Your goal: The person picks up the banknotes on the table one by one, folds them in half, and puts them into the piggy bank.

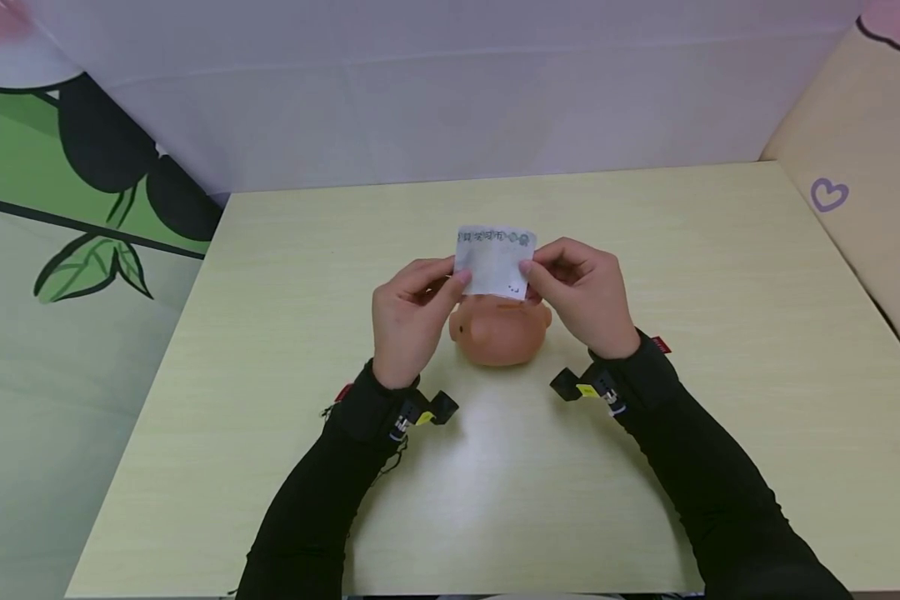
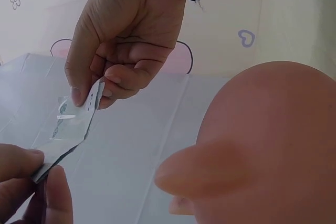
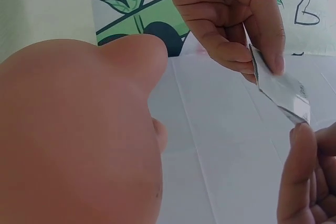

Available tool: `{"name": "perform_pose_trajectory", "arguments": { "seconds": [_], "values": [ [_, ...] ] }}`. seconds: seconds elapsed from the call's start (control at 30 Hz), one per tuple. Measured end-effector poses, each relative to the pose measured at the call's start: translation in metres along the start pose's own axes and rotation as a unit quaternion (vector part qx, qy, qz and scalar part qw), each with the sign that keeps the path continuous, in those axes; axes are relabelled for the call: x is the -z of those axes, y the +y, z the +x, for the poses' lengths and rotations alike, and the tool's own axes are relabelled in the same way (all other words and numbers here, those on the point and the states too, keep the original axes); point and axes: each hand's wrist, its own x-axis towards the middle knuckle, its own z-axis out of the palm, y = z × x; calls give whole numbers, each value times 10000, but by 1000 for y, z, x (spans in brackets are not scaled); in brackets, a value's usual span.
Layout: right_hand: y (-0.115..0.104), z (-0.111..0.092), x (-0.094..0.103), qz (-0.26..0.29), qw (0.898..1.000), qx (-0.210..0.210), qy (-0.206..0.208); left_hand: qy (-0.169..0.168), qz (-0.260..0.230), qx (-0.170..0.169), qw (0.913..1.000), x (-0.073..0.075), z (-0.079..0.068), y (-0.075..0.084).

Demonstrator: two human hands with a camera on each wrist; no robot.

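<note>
Both hands hold a small folded paper note [image 1: 492, 260], whitish with a row of dark printed characters along its top. My left hand [image 1: 412, 315] pinches its left edge between thumb and fingers, and my right hand [image 1: 585, 292] pinches the right edge the same way. Just below the note in the head view sits an orange-pink piggy bank [image 1: 498, 340], with a thin slot mark on its top; the note overlaps its far part. From the left wrist, the note [image 2: 79, 119] shows as layered and slightly bent, beside the rounded piggy bank [image 2: 273, 129].
The pale wooden table [image 1: 270, 467] extends around the piggy bank on every side. A whitish cloth wall [image 1: 457, 117] rises behind it, a patterned green and white backdrop [image 1: 120, 333] lies at the left, and a beige panel [image 1: 855, 125] borders the right.
</note>
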Motion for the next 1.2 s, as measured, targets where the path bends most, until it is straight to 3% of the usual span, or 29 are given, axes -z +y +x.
{"name": "perform_pose_trajectory", "arguments": {
  "seconds": [0.87, 1.2],
  "values": [
    [-3, -13, -12, -210, 9998, -48, -2, -928, -252, -203, 9952, 7, -15, 7],
    [-6, -21, -19, -271, 9991, -117, -299, -1328, -283, 170, 9906, 9, -19, 11]
  ]
}}
